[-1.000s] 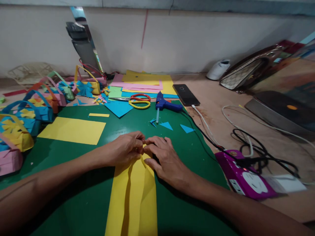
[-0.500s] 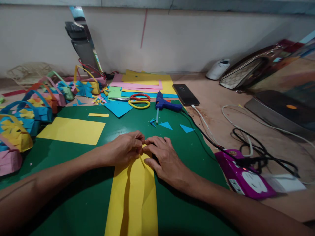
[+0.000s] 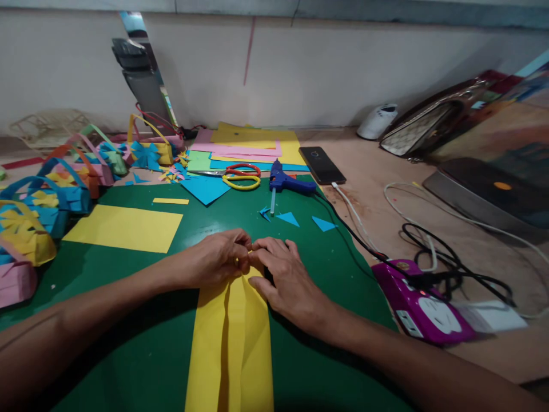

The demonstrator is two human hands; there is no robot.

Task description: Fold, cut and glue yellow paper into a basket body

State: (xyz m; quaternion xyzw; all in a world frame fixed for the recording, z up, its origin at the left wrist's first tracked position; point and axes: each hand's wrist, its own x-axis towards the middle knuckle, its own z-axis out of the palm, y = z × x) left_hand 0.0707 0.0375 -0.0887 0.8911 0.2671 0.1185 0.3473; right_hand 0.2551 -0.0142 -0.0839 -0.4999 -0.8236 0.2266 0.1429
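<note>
A sheet of yellow paper [image 3: 253,355] lies lengthwise before me on the green mat [image 3: 141,349], its two long sides folded inward so their edges meet near the middle. My left hand [image 3: 223,257] pinches the far end of the paper, fingers curled together. Beside it, my right hand [image 3: 285,274] has its fingers bent over the far right corner, holding the paper down. The fingertips of both hands nearly meet and hide the far edge. Beyond them lie a blue glue gun [image 3: 289,182], blue paper scraps [image 3: 288,218] and scissors [image 3: 242,175] with red and yellow handles.
Several small paper baskets [image 3: 77,194] line the left side. A flat yellow sheet [image 3: 124,228] and coloured papers [image 3: 257,140] lie farther back. At right are a phone [image 3: 321,165], a purple power strip [image 3: 422,303] with tangled cables, and a bag [image 3: 429,120].
Both hands stay at the far end of the yellow paper. Its folded flaps have shifted slightly near the fingers, and the whole view has drifted a little.
</note>
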